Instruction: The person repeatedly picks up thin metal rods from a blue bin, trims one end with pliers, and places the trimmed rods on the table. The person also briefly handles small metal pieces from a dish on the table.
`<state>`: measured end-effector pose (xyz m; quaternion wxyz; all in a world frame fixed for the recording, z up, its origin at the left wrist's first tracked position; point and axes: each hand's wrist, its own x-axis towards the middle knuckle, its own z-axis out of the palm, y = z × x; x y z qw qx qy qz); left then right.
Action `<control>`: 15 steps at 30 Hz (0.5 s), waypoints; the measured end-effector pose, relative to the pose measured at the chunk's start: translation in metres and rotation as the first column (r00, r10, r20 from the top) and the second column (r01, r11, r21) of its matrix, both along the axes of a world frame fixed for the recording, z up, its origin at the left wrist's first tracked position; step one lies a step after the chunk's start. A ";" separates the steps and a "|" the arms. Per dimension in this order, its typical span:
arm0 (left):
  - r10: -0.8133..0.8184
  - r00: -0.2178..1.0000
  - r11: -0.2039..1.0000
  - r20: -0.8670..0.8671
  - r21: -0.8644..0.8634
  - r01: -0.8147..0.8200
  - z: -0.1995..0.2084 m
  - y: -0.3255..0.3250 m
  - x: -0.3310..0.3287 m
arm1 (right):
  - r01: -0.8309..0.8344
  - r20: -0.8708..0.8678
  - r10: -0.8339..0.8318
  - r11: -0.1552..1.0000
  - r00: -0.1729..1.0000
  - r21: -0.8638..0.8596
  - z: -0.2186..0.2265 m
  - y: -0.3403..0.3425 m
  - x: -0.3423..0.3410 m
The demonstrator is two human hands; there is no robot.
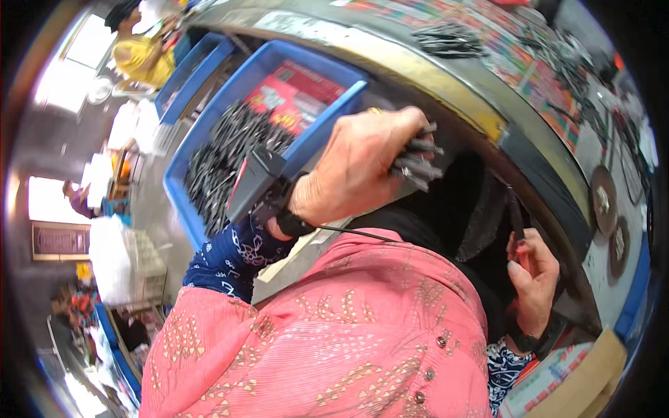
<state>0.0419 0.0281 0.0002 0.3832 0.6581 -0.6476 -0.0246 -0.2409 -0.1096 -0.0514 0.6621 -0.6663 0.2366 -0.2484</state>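
Note:
My left hand [362, 164] is closed around a bunch of slim dark metal pieces [419, 161], whose ends stick out past the fingers. It is raised beside a blue plastic crate [326, 117]. A heap of similar dark pieces [233, 150] fills much of this crate, next to a red printed sheet [296, 94] inside it. Lower on the right, by the edge of the workbench, the fingers of my right hand [535, 275] are curled together. A narrow dark thing [516, 216] rises from them, with a touch of red at the fingertips; its kind is unclear.
The workbench [390, 52] runs along the far and right sides. On it lie a pile of dark pieces [449, 40], tangled dark parts [557, 56] and two brown discs [603, 200]. An opened cardboard box [582, 376] stands at lower right. A person in yellow [143, 59] sits far left.

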 end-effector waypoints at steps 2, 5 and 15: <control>0.136 0.979 0.991 0.154 -0.030 -0.133 0.008 0.020 0.019 | -0.034 0.008 0.034 0.999 0.999 -0.027 0.005 0.002 0.003; 0.350 0.892 0.934 0.287 -0.042 -0.354 0.012 0.051 0.041 | -0.043 -0.076 0.036 0.995 0.996 -0.091 0.012 0.007 0.012; 0.642 0.691 0.730 0.334 0.013 -0.684 0.015 0.145 0.140 | -0.235 -0.155 0.209 0.956 0.966 -0.174 0.045 0.021 0.047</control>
